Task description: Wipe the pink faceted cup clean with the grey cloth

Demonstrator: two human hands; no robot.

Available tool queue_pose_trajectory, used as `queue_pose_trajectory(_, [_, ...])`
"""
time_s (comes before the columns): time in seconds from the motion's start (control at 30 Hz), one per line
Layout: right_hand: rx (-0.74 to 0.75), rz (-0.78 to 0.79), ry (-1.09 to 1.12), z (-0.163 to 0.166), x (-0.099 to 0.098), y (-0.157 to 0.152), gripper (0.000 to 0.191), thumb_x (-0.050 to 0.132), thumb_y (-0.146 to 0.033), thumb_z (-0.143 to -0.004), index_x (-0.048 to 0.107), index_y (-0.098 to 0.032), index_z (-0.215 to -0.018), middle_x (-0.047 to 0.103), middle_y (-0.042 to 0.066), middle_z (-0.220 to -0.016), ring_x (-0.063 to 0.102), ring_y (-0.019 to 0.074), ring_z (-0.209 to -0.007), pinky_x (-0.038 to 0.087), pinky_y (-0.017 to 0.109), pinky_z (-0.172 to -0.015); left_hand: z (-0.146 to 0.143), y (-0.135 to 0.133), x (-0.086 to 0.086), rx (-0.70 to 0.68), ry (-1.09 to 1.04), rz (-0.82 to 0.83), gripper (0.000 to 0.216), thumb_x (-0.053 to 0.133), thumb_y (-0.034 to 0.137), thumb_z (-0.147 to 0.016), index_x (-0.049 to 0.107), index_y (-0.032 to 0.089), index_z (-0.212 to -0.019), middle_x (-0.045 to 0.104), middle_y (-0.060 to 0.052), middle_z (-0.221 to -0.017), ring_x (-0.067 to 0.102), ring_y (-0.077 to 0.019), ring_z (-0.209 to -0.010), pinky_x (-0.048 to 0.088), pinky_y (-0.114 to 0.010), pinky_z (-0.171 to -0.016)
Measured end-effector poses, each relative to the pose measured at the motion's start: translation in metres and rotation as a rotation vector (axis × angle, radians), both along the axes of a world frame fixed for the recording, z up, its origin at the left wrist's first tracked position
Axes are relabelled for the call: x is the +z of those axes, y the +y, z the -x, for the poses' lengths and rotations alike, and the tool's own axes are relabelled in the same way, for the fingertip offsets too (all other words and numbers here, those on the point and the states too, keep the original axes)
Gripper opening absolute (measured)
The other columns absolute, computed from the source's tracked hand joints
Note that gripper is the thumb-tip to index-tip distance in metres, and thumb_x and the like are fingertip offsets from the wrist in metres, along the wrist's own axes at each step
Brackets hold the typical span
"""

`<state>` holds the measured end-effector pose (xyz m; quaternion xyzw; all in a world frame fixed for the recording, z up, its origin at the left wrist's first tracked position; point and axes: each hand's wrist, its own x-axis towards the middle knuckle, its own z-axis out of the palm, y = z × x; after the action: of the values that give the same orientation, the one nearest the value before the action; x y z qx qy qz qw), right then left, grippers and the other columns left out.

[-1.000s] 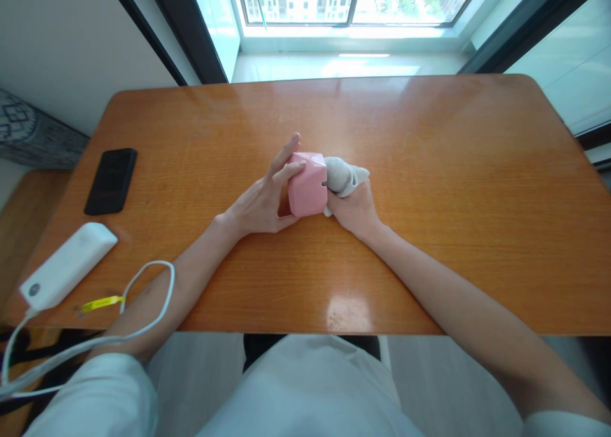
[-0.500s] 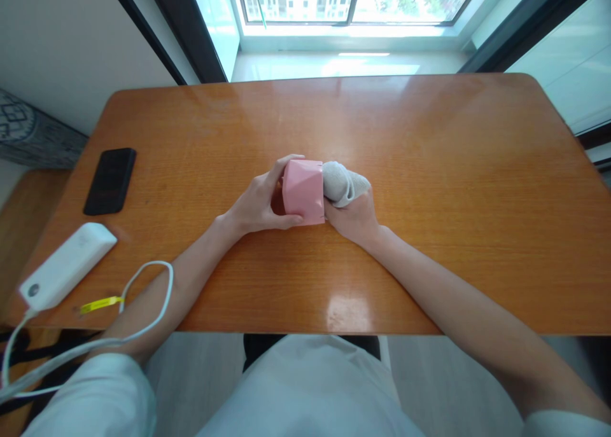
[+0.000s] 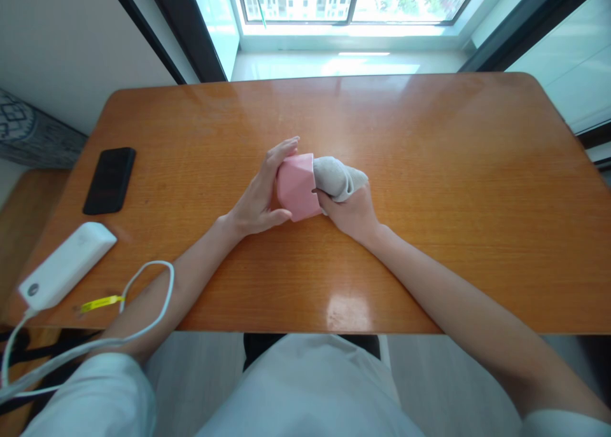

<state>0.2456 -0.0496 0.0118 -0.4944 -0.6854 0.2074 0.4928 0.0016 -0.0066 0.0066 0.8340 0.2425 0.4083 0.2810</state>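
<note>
A pink faceted cup (image 3: 296,186) lies tipped on its side above the middle of the table, its mouth facing right. My left hand (image 3: 261,198) cups its base, with the fingers along the far side and the thumb at the near side. My right hand (image 3: 354,209) grips a bunched light grey cloth (image 3: 330,175) that presses into the cup's mouth. The right thumb rests on the cup's rim. The inside of the cup, and how deep the cloth reaches, are hidden.
A black phone (image 3: 109,180) lies at the table's left side. Nearer stands a white power strip (image 3: 69,265), its white cable (image 3: 165,297) looping over my left forearm. A yellow tag (image 3: 101,304) hangs on the cable. Beyond the wooden table (image 3: 429,138) is a window.
The cup has shifted slightly left and tilted, its rim now slanting. My left fingers have loosened and slid upward around it. The right thumb has come onto the rim.
</note>
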Motion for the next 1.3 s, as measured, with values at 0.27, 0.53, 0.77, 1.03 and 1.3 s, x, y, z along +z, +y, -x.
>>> queue_pose_trajectory(0.27, [0.066, 0.075, 0.093, -0.003, 0.001, 0.005, 0.020, 0.078, -0.035, -0.092, 0.082, -0.025, -0.109, 0.088, 0.007, -0.108, 0.081, 0.0277, -0.097, 0.068, 0.047, -0.095, -0.004, 0.006, -0.011, 0.020, 0.074, -0.089, 0.120, 0.096, 0.086, -0.073, 0.041, 0.049, -0.172, 0.031, -0.011, -0.187, 0.038, -0.0523, -0.173, 0.046, -0.081, -0.129])
queue_pose_trajectory(0.53, [0.064, -0.010, 0.046, -0.003, 0.001, 0.000, 0.014, 0.077, -0.039, -0.093, 0.082, -0.027, -0.098, 0.088, 0.007, -0.103, 0.081, 0.0285, -0.092, 0.067, 0.047, -0.089, -0.003, -0.004, 0.001, -0.004, 0.044, -0.102, 0.140, 0.101, 0.079, -0.072, 0.029, 0.034, -0.183, 0.049, -0.020, -0.179, 0.055, -0.0503, -0.161, 0.051, -0.073, -0.130])
queue_pose_trajectory(0.77, [0.024, -0.072, -0.036, -0.003, 0.001, -0.006, 0.024, 0.077, -0.051, -0.094, 0.075, -0.029, -0.086, 0.080, 0.006, -0.087, 0.074, 0.0263, -0.079, 0.067, 0.045, -0.079, -0.002, -0.007, 0.006, 0.025, 0.019, 0.216, 0.123, 0.083, 0.097, -0.078, 0.054, 0.023, -0.171, 0.075, -0.019, -0.153, 0.077, -0.0421, -0.130, 0.062, -0.052, -0.111])
queue_pose_trajectory(1.03, [0.126, -0.185, -0.056, -0.002, -0.002, -0.007, 0.040, 0.071, -0.052, -0.100, 0.058, -0.029, -0.070, 0.070, 0.004, -0.076, 0.064, 0.0225, -0.069, 0.059, 0.040, -0.065, -0.010, -0.007, 0.001, -0.013, -0.094, 0.340, 0.097, 0.034, 0.101, -0.102, 0.084, 0.024, -0.132, 0.083, -0.015, -0.137, 0.077, -0.0394, -0.129, 0.063, -0.053, -0.108])
queue_pose_trajectory(1.3, [0.049, -0.026, 0.028, 0.002, -0.001, 0.001, 0.024, 0.081, -0.047, -0.093, 0.077, -0.025, -0.086, 0.081, 0.004, -0.085, 0.073, 0.0228, -0.075, 0.064, 0.041, -0.076, -0.005, 0.001, -0.007, -0.020, -0.151, -0.071, 0.090, 0.044, 0.092, -0.107, 0.035, 0.042, -0.181, 0.044, -0.009, -0.184, 0.050, -0.0425, -0.166, 0.044, -0.067, -0.136])
